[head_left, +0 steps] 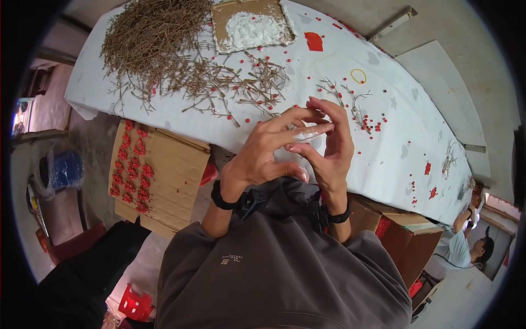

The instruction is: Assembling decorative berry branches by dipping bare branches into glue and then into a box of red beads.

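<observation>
My left hand (pixel 268 145) is raised over the table's near edge, thumb and fingers apart, with white paste smeared on the fingers. My right hand (pixel 337 142) faces it, thumb and fingers curved apart. The fingertips of both hands meet or overlap, and I see nothing held in either. Just beyond my right hand lies a thin brown twig (pixel 356 107) with red beads on it. Beside that is a cluster of loose red beads (pixel 375 123). Bare branching twigs (pixel 241 88) are spread past my left hand.
A big heap of brown twigs (pixel 153 38) and a cardboard tray (pixel 220 27) of white paste are at the far side. On the left, a cardboard sheet (pixel 170 186) bears red bead clusters (pixel 131 164). A cardboard box (pixel 405 236) stands right; another person (pixel 466 247) sits beyond.
</observation>
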{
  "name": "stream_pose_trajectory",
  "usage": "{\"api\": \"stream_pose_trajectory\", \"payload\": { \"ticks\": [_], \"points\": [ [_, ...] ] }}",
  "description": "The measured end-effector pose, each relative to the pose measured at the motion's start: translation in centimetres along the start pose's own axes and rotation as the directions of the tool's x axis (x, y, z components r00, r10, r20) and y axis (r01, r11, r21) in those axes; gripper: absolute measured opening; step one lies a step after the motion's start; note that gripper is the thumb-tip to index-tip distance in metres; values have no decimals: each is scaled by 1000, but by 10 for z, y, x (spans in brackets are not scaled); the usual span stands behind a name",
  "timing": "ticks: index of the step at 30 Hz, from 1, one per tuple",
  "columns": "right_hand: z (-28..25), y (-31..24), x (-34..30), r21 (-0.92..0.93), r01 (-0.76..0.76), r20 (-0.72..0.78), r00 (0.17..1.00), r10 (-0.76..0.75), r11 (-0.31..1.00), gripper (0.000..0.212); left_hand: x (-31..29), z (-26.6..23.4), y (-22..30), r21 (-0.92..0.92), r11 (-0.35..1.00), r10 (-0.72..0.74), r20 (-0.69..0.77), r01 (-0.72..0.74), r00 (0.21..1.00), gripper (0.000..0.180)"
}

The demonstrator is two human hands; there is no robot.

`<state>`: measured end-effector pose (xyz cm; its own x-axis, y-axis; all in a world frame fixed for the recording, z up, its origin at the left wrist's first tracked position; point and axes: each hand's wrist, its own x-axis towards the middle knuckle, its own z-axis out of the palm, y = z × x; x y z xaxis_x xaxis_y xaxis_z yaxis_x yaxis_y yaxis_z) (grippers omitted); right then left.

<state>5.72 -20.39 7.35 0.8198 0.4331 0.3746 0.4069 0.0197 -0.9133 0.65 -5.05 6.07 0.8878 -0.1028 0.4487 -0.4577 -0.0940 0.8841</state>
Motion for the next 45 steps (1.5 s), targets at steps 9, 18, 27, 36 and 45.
{"api": "stream_pose_trajectory", "payload": {
  "ticks": [9,18,27,36,45],
  "points": [
    [17,-18,0,111,-48,-139,988,63,993,85,1,26,18,304,951,-48,-20,52,999,96],
    [17,-16,-7,337,-86,-261,948,181,937,50,0,40,11,390,919,90,-46,-65,995,102],
    [-6,-4,-7,285,-124,-350,910,223,950,13,-6,49,13,252,968,2,-25,4,1000,108],
    [-88,14,7,54,-47,-426,902,66,997,45,-8,24,25,-75,979,-192,-27,190,981,125],
    [-4,-51,-3,697,-11,-142,978,153,717,68,8,32,13,75,991,-102,-150,114,983,122]
  ]
}}
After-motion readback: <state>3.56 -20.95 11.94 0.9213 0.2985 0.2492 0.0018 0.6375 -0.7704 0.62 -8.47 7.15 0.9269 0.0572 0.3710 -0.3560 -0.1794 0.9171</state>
